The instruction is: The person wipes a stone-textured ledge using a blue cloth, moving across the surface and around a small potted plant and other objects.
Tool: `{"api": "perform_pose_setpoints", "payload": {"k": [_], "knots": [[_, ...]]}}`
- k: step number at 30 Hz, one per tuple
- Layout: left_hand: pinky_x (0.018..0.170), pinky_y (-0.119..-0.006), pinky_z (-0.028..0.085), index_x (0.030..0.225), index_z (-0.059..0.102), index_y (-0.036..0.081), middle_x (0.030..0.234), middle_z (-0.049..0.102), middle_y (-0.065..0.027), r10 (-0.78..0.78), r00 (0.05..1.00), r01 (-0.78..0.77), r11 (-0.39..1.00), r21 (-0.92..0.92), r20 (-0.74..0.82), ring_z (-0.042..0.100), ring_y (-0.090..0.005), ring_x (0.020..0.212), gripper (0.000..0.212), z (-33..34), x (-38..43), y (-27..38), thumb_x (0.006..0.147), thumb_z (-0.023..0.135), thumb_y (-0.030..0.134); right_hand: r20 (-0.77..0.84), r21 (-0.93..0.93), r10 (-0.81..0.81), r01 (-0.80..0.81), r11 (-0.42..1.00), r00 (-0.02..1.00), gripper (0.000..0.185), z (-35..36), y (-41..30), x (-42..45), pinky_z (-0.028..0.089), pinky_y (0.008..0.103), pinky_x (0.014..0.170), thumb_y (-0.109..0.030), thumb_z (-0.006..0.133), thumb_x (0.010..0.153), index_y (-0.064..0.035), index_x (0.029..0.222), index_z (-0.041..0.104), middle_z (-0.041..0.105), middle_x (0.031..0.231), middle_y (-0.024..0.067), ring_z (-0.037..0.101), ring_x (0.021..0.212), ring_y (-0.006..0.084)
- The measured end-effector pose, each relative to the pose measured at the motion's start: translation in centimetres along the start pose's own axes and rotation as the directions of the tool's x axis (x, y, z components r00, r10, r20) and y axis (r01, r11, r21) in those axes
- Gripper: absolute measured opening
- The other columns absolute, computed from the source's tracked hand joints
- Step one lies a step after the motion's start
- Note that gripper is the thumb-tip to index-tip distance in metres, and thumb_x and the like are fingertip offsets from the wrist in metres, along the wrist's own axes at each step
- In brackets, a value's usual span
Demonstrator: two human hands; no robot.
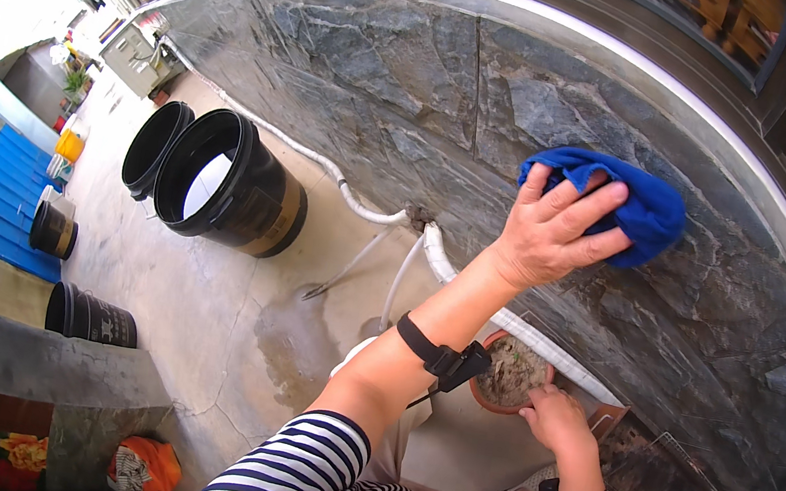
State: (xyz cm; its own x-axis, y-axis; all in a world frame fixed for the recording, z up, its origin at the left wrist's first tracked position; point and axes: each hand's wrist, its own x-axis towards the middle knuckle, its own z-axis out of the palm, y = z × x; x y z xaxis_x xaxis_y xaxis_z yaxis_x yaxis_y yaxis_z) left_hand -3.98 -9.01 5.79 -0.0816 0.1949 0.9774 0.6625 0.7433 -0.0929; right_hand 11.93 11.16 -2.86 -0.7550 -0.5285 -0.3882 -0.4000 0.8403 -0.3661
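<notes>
My left hand presses a bunched blue cloth against the grey stone-faced wall, its fingers spread over the near side of the cloth. Lower down, my right hand is at the rim of a round terracotta-coloured flowerpot filled with soil, its fingers and thumb on the edge nearest me. Both wrists wear black straps with small devices and cables. The palm of my left hand is hidden.
White wrapped pipes run along the wall foot, with thin hoses by a wet patch on the concrete floor. Black buckets stand to the left. A soot-stained metal trough lies at lower right. An orange bag is at lower left.
</notes>
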Motion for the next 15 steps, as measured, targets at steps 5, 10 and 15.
{"api": "perform_pose_setpoints", "payload": {"k": [5,10,15], "knots": [[0.105,-0.051,0.033,0.132,0.045,-0.005,0.140,0.037,-0.0337,-0.418,0.840,0.473,0.877,0.087,-0.345,0.042,-0.0484,0.125,0.052,-1.2,-0.4,-7.0,0.090,0.063,0.021,-0.003,0.001,0.121,-0.121,0.993,0.993,0.027,-0.5,1.5,-0.9,0.047,0.0448,0.086,-0.023,0.068,0.084,-0.0016,0.099,0.064,0.061,0.102,0.0176,0.060,0.099,0.0355],[0.108,-0.040,0.031,0.143,0.027,-0.007,0.145,0.031,-0.0265,-0.926,0.066,0.838,0.253,-0.483,-0.371,0.038,-0.0370,0.131,0.059,-2.4,-2.9,-11.7,0.099,0.049,0.027,0.013,0.018,0.160,-0.160,0.987,0.987,0.028,-1.0,1.7,-1.6,0.047,0.0463,0.086,-0.023,0.070,0.081,-0.0016,0.098,0.063,0.061,0.103,0.0183,0.060,0.099,0.0378],[0.109,-0.051,0.025,0.145,0.028,-0.004,0.149,0.014,-0.0332,-0.730,0.526,0.823,0.566,0.044,-0.437,0.023,-0.0475,0.136,0.060,0.7,-1.2,-6.1,0.099,0.049,0.031,0.050,0.012,0.161,-0.162,0.987,0.986,0.029,-0.9,1.7,-1.5,0.048,0.0463,0.086,-0.024,0.070,0.082,-0.0017,0.099,0.064,0.061,0.105,0.0183,0.060,0.100,0.0377]]}}
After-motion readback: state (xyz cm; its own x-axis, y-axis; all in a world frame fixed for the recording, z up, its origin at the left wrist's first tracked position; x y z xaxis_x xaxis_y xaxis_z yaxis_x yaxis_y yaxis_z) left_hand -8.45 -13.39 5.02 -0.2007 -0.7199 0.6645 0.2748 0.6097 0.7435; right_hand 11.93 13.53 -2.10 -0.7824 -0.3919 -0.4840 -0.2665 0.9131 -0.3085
